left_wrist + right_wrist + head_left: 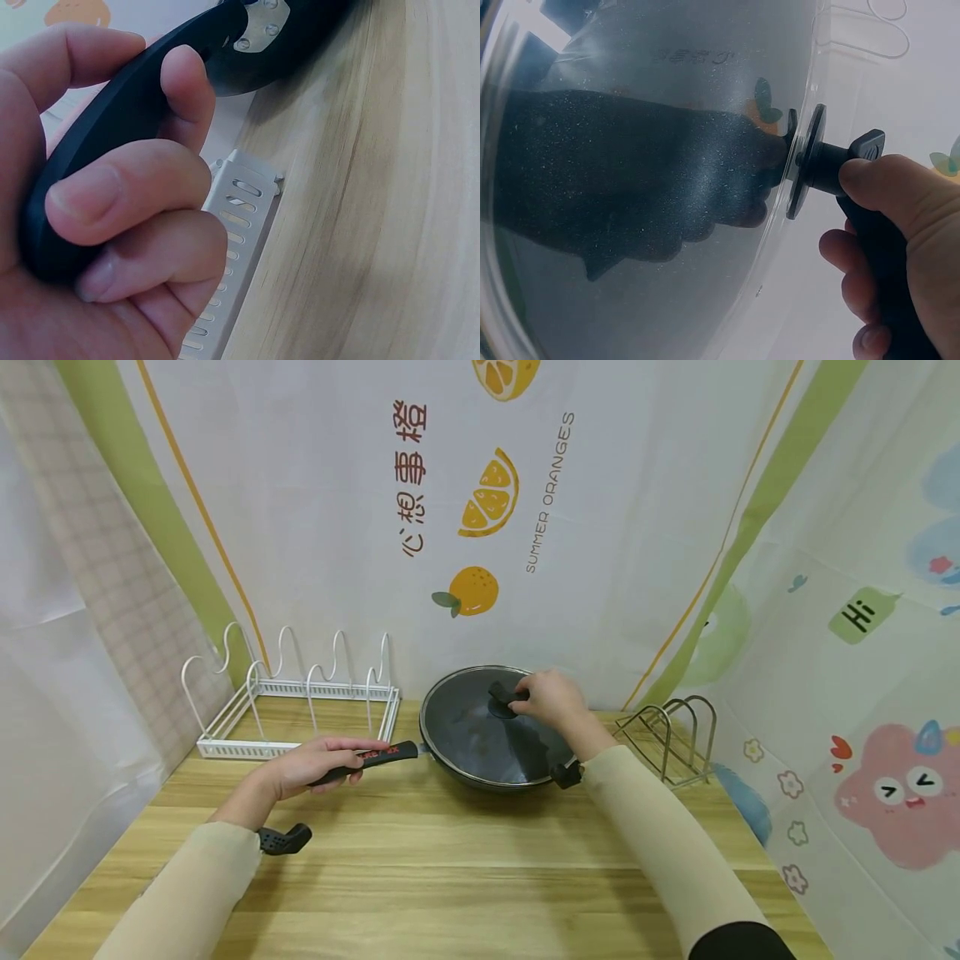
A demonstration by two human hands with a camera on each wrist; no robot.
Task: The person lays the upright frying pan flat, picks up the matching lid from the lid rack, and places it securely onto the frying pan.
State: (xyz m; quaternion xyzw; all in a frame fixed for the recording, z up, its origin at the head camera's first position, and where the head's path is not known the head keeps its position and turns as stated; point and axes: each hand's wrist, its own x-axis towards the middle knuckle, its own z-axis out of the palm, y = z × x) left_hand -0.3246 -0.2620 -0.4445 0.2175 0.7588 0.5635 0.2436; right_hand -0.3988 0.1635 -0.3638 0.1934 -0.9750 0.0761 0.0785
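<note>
A dark frying pan (480,785) with a long black handle (386,754) stands on the wooden table near the back curtain. Over it lies a round glass lid (468,739) with a black knob (501,695). My left hand (318,764) grips the pan's handle; in the left wrist view its fingers (142,187) curl round the black grip. At the lid's top my right hand (551,697) holds the knob between thumb and fingers. Close up in the right wrist view, the lid's glass (645,300) mirrors the hand, and the knob's black grip (870,217) runs down into the palm.
To the left of the pan stands a white wire rack (300,689) with upright loops, close beside my left hand. A smaller gold wire rack (667,739) is at the right, behind my right forearm. A printed curtain (337,527) bounds the table (450,877) at the back.
</note>
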